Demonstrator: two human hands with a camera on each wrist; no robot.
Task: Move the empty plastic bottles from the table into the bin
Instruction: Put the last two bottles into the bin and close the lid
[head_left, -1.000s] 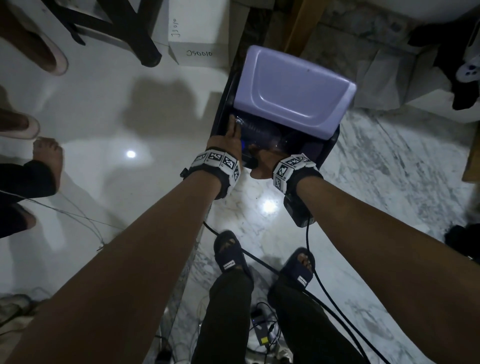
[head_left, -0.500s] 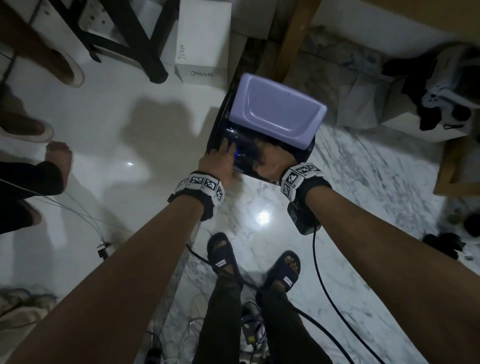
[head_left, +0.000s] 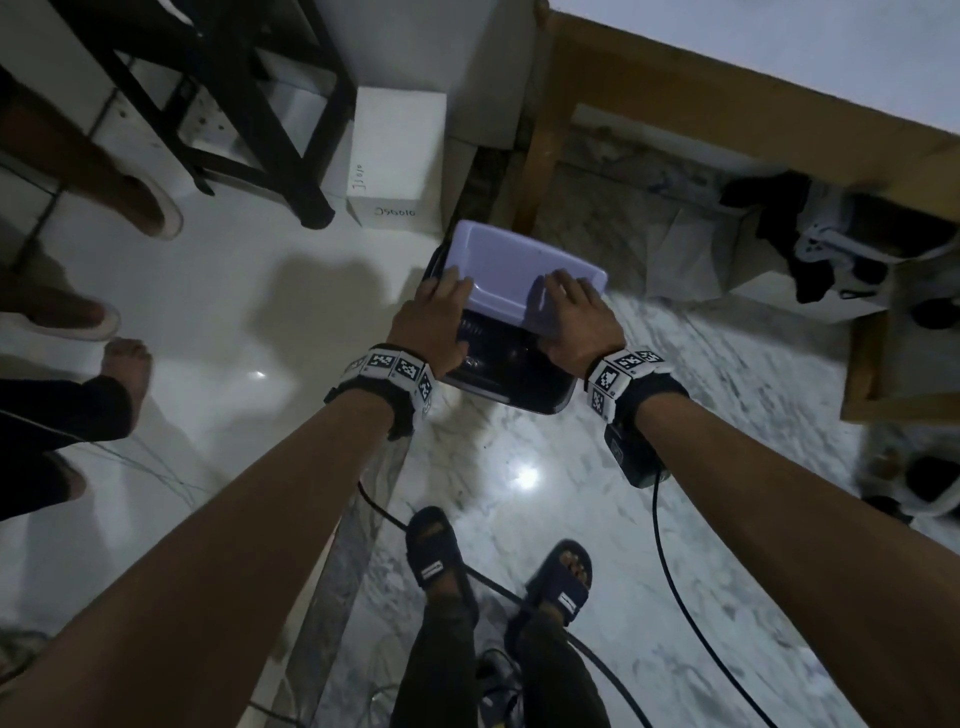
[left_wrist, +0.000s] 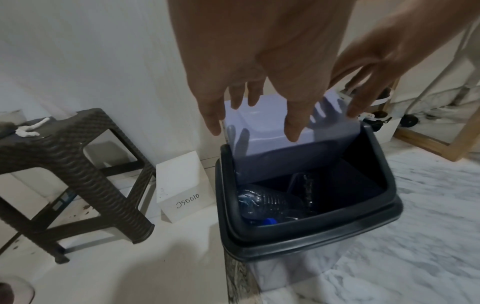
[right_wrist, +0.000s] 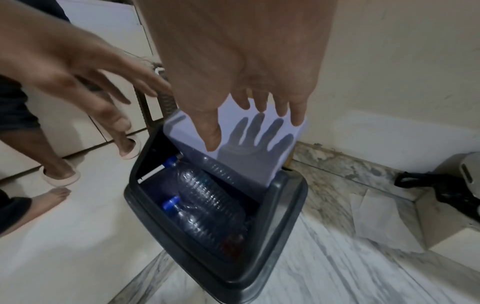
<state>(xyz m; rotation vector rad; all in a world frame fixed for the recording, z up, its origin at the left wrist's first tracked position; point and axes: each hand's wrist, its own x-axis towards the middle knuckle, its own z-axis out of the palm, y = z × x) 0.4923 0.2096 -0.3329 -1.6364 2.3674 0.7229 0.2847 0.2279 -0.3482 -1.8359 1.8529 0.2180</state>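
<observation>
A black bin (head_left: 511, 397) stands on the floor with its lavender swing lid (head_left: 511, 270) tilted open. Clear empty plastic bottles (right_wrist: 207, 197) with blue caps (right_wrist: 171, 202) lie inside it; one bottle (left_wrist: 262, 202) shows in the left wrist view. My left hand (head_left: 441, 306) hovers over the lid's left side with its fingers spread and holds nothing. My right hand (head_left: 569, 306) does the same over the right side. Both hands cast shadows on the lid (right_wrist: 249, 144), so they stand a little above it.
A dark woven stool (left_wrist: 78, 164) and a white box (left_wrist: 182, 185) stand left of the bin. A wooden frame (head_left: 675, 104) rises behind it. Another person's feet (head_left: 124, 364) are at the left. Black cables (head_left: 675, 597) trail over the marble floor by my sandalled feet (head_left: 431, 556).
Both hands have come up out of the bin's opening, leaving the bottles inside, and now spread above the lid. My head has risen, so the bin looks smaller.
</observation>
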